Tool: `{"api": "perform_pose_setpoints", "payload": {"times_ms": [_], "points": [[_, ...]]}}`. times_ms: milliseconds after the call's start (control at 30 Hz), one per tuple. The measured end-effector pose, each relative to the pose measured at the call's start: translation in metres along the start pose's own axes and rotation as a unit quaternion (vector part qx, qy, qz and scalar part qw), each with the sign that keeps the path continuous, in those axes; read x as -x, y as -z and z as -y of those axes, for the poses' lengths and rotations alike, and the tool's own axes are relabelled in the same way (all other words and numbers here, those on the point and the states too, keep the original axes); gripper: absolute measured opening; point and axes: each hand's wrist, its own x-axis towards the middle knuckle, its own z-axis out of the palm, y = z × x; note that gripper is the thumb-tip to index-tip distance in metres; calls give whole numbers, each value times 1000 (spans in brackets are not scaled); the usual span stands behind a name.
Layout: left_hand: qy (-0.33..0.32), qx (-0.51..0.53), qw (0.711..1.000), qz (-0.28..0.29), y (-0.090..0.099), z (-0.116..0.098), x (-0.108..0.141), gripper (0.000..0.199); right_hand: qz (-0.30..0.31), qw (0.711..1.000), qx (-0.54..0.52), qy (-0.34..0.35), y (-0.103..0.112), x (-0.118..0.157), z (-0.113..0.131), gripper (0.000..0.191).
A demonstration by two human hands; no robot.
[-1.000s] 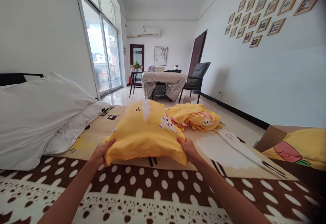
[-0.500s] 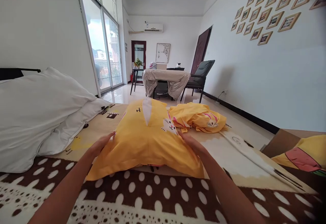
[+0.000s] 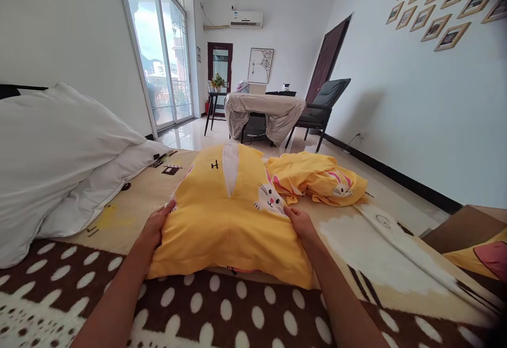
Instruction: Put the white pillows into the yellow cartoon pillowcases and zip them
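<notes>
A yellow pillow (image 3: 227, 226) with a printed white rabbit face lies in front of me on a patterned blanket (image 3: 253, 311). My left hand (image 3: 158, 224) grips its left side, with the fingers closed on the cloth. On the opposite side my right hand (image 3: 301, 225) pinches the edge next to the rabbit print. Part of the fingers on both hands is hidden by the cover. Just beyond, to the right, a crumpled yellow cloth (image 3: 317, 179) with the same rabbit print rests on the blanket.
White bedding (image 3: 67, 163) is heaped on the left. At the right edge stands a cardboard box (image 3: 467, 232) with a yellow and pink cloth item (image 3: 491, 255) by it. Farther off are a covered table (image 3: 263, 106) and a dark chair (image 3: 322, 107).
The view has tilted down and shifted slightly left. The pillow's near corners have drawn inward a little, and both hands still hold its sides.
</notes>
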Motion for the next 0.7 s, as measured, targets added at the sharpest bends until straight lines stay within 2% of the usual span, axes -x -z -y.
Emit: {"api": "perform_pose_setpoints", "payload": {"times_ms": [200,300,400,500,567,633,700], "points": [[-57,6,996,-63,16,-3,-5,20,-82,997,3,9,13,-6,-9,39],[-75,-15,993,-85,24,-3,-7,24,-79,997,18,4,16,-4,-5,35],[-73,-55,991,-100,28,-6,-6,22,-15,999,23,-36,21,3,1,38],[-34,-111,990,-79,32,-14,1,20,155,981,-15,-119,26,15,6,44],[11,-142,989,-30,36,-18,7,23,239,958,-45,-154,28,22,9,41],[47,-153,987,33,38,-19,11,26,254,954,-61,-148,24,29,12,37],[47,-144,986,65,37,-15,11,26,241,960,-64,-126,18,32,14,34]]}}
